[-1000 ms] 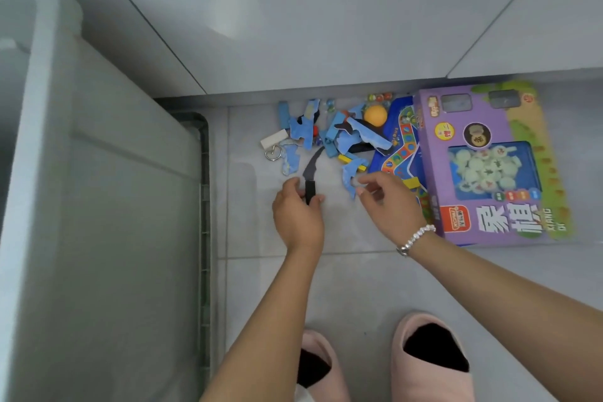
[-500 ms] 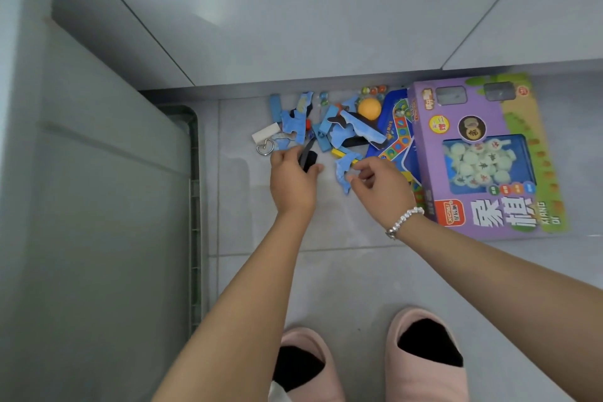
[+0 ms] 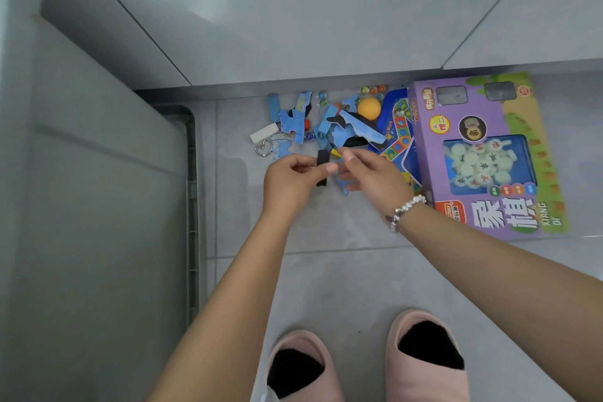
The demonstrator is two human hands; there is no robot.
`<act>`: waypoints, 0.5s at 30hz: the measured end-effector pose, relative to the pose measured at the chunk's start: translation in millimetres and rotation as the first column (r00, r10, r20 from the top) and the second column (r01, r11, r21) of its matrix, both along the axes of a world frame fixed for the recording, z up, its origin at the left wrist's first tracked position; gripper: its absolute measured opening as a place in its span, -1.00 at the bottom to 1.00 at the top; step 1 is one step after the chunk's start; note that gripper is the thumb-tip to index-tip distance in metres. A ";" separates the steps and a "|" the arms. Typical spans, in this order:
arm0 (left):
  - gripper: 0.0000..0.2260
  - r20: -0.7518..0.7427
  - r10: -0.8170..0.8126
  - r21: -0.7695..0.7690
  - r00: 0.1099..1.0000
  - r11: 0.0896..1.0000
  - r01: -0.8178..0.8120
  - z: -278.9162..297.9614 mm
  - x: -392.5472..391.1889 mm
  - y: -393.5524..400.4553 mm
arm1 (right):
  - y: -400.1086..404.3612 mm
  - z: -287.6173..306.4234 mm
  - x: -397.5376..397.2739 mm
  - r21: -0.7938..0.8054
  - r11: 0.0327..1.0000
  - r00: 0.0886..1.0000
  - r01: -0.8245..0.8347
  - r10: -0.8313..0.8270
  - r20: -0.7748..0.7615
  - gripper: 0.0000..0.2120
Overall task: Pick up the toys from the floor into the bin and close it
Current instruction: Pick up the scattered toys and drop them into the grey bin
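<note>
Left hand (image 3: 293,181) curls its fingers round a small black piece (image 3: 322,170), held just above the floor (image 3: 326,277) in front of the toy pile. Right hand (image 3: 372,173) is close beside it, fingers loosely bent with the thumb and forefinger pinching a blue puzzle piece (image 3: 342,186) that shows below the fingers; a pearl bracelet (image 3: 406,210) circles that wrist. Beyond both hands lies a heap of blue puzzle pieces (image 3: 342,127) with an orange ball (image 3: 369,107), some marbles (image 3: 375,90), a white block (image 3: 264,133) and a metal ring (image 3: 263,147). To the right, a purple chess box (image 3: 483,153) lies flat on a blue game board (image 3: 399,134). The pale bin (image 3: 91,206) stands at the left edge, well apart from the toys. Pink slippers (image 3: 424,359) show at the bottom.
</note>
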State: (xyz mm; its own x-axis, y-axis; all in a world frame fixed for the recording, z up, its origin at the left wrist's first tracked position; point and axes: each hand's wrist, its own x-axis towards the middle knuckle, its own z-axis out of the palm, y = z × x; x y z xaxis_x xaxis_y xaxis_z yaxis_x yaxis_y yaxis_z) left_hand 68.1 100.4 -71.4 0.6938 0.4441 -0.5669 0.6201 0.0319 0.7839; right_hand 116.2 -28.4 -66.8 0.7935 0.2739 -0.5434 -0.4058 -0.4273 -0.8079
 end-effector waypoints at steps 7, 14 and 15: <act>-0.71 0.040 -0.117 -0.026 0.992 0.993 0.118 3.8 -2.8 3.2 | 8.1 4.5 15.0 0.092 0.995 0.979 -0.026 0.044 -0.201 -0.88; -0.51 0.011 -0.062 0.663 0.998 0.748 0.038 -28.6 28.1 32.3 | 22.3 10.5 31.2 -0.121 0.987 0.994 -0.109 0.107 -0.024 -0.76; -0.47 -0.024 -0.091 0.687 0.996 0.722 0.083 -33.3 36.0 35.8 | 24.3 11.9 32.4 -0.141 0.983 0.993 -0.116 0.117 0.000 -0.75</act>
